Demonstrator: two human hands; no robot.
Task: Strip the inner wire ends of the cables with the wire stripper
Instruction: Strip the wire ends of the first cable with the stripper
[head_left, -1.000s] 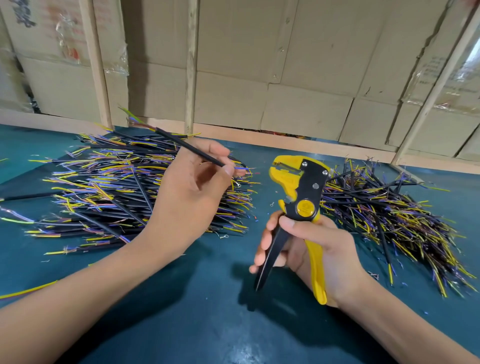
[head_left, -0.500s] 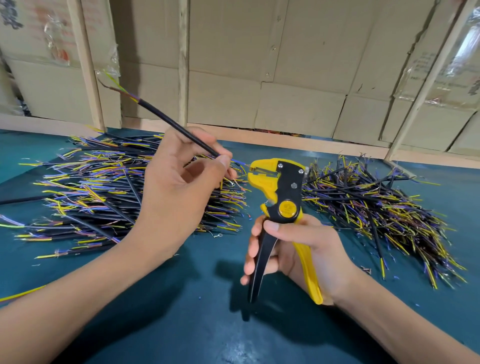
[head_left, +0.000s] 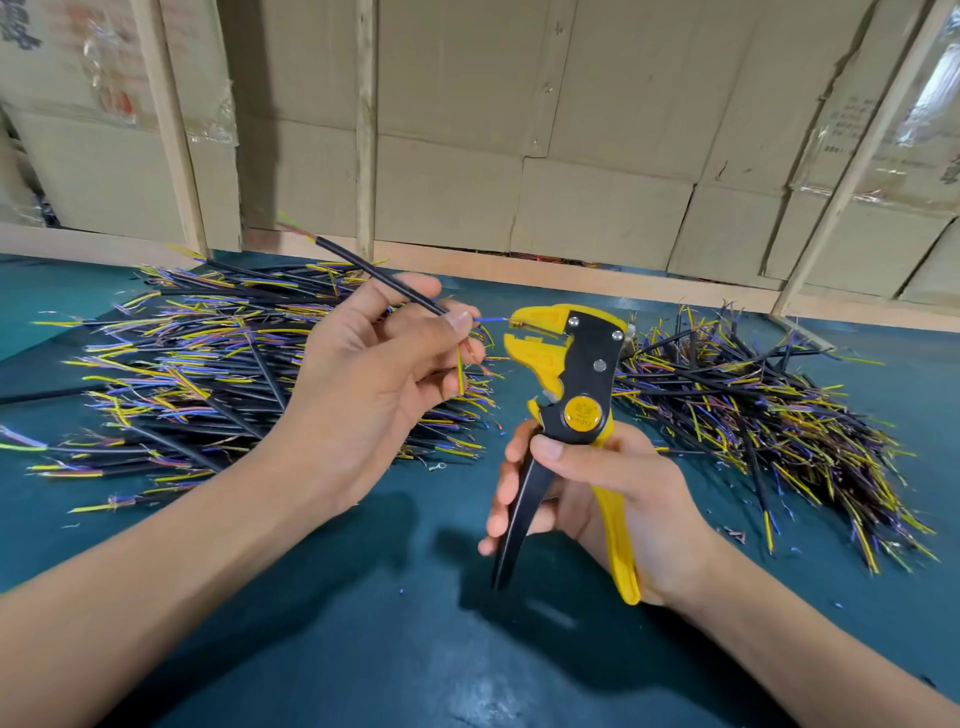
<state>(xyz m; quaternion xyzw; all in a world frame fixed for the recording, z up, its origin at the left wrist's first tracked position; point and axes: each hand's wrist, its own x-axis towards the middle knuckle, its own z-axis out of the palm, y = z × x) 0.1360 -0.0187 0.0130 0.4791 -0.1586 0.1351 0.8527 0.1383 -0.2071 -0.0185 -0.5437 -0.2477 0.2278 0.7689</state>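
Left hand (head_left: 363, 374) pinches a black cable (head_left: 379, 278) between thumb and fingers, blue inner wire (head_left: 491, 319) pointing right, tip at the wire stripper (head_left: 566, 364) jaws. Right hand (head_left: 597, 488) wraps both stripper handles, handles spread, jaws apart. Cable is light and springy; the thin inner wire bends easily, so pinch close to the end. Unstripped pile (head_left: 182, 374) left of stripper, another pile (head_left: 753, 400) right, both on counter (head_left: 363, 623).
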